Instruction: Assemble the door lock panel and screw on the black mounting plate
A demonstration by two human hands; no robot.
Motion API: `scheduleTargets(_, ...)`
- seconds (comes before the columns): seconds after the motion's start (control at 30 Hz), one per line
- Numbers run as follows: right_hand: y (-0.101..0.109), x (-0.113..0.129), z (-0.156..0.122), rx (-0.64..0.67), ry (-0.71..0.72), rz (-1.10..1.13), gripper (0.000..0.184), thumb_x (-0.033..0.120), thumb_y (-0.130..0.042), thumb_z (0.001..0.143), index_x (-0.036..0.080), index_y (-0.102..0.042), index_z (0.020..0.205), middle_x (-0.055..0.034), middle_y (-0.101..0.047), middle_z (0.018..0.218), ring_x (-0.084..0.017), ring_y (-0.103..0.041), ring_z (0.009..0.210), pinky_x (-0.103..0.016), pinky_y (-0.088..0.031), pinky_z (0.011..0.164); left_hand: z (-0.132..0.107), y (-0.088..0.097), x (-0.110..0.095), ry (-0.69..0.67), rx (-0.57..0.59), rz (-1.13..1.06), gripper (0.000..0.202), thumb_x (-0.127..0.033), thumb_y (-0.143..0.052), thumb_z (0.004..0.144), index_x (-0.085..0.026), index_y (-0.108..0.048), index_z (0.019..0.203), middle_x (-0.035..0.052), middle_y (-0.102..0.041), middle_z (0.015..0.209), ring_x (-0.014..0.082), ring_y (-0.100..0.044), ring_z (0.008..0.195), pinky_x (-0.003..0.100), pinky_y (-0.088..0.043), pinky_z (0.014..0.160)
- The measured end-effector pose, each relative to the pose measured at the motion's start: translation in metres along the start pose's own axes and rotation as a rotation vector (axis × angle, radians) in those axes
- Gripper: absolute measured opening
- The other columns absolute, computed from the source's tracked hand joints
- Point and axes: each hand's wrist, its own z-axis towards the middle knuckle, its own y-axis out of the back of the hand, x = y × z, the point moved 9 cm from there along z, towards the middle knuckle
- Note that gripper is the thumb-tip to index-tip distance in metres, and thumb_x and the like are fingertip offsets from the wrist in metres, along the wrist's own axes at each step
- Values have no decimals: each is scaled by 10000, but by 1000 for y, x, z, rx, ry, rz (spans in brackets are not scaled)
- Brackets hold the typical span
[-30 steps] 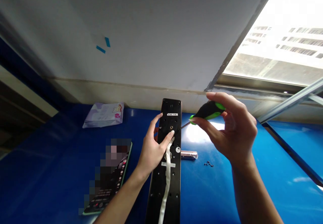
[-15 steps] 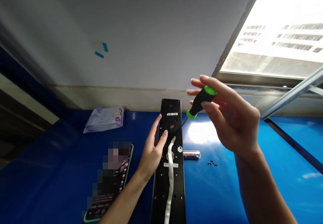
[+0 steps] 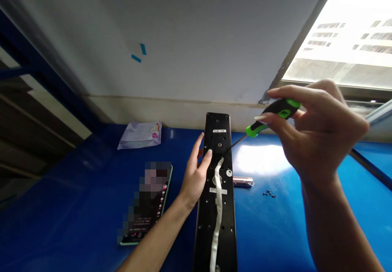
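A long black panel [image 3: 216, 219] with screw holes lies on the blue table, its far end near the wall. Along its middle runs a white-sleeved cable [image 3: 217, 210], and a "CE 16" label [image 3: 219, 131] sits near the far end. My left hand [image 3: 197, 174] holds the panel's left edge, thumb on top and fingers along the side. In my right hand [image 3: 318, 125] is a green and black screwdriver [image 3: 272, 117], pinched by the handle and tilted strongly to the right. Its tip meets the panel near the cable's upper end; exactly what it touches is too small to tell.
Several small black screws [image 3: 269, 194] lie right of the panel. A pinkish wrapped cylinder [image 3: 243, 181] is beside it, partly hidden. On the left are a phone [image 3: 147, 212] with a lit screen and a pale purple packet [image 3: 140, 135]. A wall and window stand behind.
The screwdriver now leans further down to the right, and my right hand has moved right with it. The view has shifted slightly; my left hand keeps its hold on the panel.
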Motion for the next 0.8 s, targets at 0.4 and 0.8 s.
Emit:
scheduleTargets(0.4, -12, -9, -2, 111, -79, 77, 378, 273, -648, 1014, 388, -704, 1369, -42, -746, 1252, -261, -731, 1099, -448, -695, 847, 2, 2, 1, 27, 4, -41, 554, -393, -615, 1033, -356, -489, 1571, 26, -552, 1611, 298, -513, 1500, 535, -371, 1299)
scheduleTargets(0.8, -20, -17, -4, 189, -107, 159, 447, 249, -555, 1047, 371, -611, 1474, -54, -701, 1383, -254, -731, 1153, -429, -695, 857, 1, 1, 0, 23, 6, -62, 570, -384, -640, 1021, -337, -490, 1569, 38, -558, 1605, 297, -518, 1493, 534, -358, 1305)
